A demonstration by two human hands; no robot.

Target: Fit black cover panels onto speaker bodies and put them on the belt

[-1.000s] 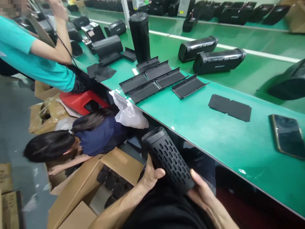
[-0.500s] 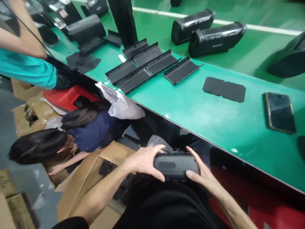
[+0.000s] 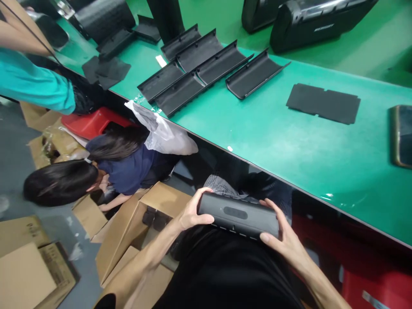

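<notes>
Above my lap I hold a black speaker casing (image 3: 238, 213), long and rounded, with an oval panel on its upper face and small slots along the near edge. My left hand (image 3: 196, 210) grips its left end, thumb on the near side. At the right end, my right hand (image 3: 278, 229) is closed round it, its thumb pressing the near edge. Several curved black shell pieces (image 3: 178, 92) lie in rows on the green bench (image 3: 257, 137) ahead. To their right is a flat black sheet with notches (image 3: 323, 103).
A phone (image 3: 404, 135) lies at the bench's right. Larger black speakers (image 3: 318, 25) stand behind. A plastic bag (image 3: 170, 137) hangs over the bench edge. To my left are an open carton (image 3: 122, 240) and a crouching co-worker (image 3: 128, 167); another person's teal sleeve (image 3: 32, 81) shows beyond.
The speaker casing has turned slightly, its right end now lower, and my hands have moved out to its ends. The view has shifted; the crouching co-worker's arm has moved.
</notes>
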